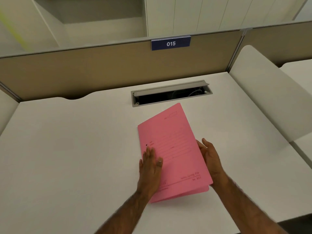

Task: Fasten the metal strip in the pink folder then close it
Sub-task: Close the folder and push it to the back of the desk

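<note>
A pink folder (175, 146) lies on the white desk (67, 149), its printed front cover down but lifted slightly along the right edge, leaving a thin gap. My left hand (150, 168) rests flat on the cover near the spine, fingers together, close to a small dark hole. At the cover's right edge my right hand (210, 157) touches or holds the cover with fingers spread. The metal strip is hidden inside the folder.
An open cable tray (172, 93) with a raised lid is set into the desk just behind the folder. A beige partition (84, 73) with a blue "015" label (170, 43) backs the desk. White side dividers (263, 92) flank it.
</note>
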`<state>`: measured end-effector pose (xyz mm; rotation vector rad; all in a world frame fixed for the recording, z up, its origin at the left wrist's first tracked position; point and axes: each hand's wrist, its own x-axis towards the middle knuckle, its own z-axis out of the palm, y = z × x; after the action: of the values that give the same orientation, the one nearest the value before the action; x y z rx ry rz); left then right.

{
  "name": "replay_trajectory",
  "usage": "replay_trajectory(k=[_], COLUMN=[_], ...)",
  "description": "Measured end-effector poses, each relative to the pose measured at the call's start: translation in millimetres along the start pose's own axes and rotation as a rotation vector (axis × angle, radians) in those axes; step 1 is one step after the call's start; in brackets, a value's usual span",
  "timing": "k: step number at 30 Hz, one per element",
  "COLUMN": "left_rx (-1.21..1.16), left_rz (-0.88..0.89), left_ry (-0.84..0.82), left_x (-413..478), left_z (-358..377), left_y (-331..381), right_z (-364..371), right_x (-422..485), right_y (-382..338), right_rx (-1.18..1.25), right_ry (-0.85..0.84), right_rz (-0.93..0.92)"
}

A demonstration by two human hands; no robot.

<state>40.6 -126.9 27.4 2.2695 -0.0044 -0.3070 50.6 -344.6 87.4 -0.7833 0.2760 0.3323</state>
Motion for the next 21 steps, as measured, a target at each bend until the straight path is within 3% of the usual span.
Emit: replay_trajectory(k=[3, 9, 15, 17, 21], left_rx=[0.151, 0.422, 0.523, 0.463, 0.288], left_rz=[0.026, 0.079, 0.068, -0.005, -0.347], left_ry=[-0.032, -0.074, -0.087, -0.046, 0.07], left_x=[-1, 0, -2, -7, -24], left_z=[6, 11, 11, 10, 5], left_y=[-14, -29, -24, -14, 3], right_z=[-28, -66, -73, -72, -66], right_x=[-4, -7, -1, -3, -6], right_y=[-8, 4, 30, 40, 51], right_rx=[-0.264, -1.024, -1.725, -1.882, -1.969], right_ry=[0.001, 0.377, 0.47, 0.473, 0.506], right_rz=[0.049, -0.003, -0.019, -0.023, -0.075])
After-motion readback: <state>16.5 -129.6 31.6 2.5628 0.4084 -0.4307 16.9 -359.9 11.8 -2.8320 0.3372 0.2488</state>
